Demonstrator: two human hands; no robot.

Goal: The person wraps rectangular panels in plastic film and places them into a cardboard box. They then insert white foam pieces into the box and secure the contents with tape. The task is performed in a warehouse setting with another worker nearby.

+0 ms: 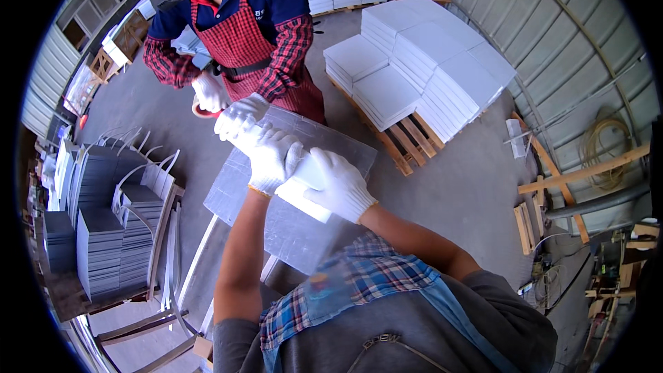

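A long white block (304, 202), overexposed so its surface detail is lost, lies over a grey slab-topped table (290, 231). Both my hands wear white knit gloves. My left hand (275, 160) is closed over the block's middle, beside a co-worker's gloved hand (242, 116) at the far end. Gripping the block's right side is my right hand (340, 185), its thumb toward the near end. The co-worker's other gloved hand (209, 91) is at a reddish ring (202, 110), which looks like a roll of tape.
The co-worker (238, 41) in a red checked apron stands across the table. Stacked white slabs (421, 55) sit on a wooden pallet (407, 141) at far right. Grey slab stacks (103, 242) with loose straps stand left. Wooden beams (587, 166) lean by the right wall.
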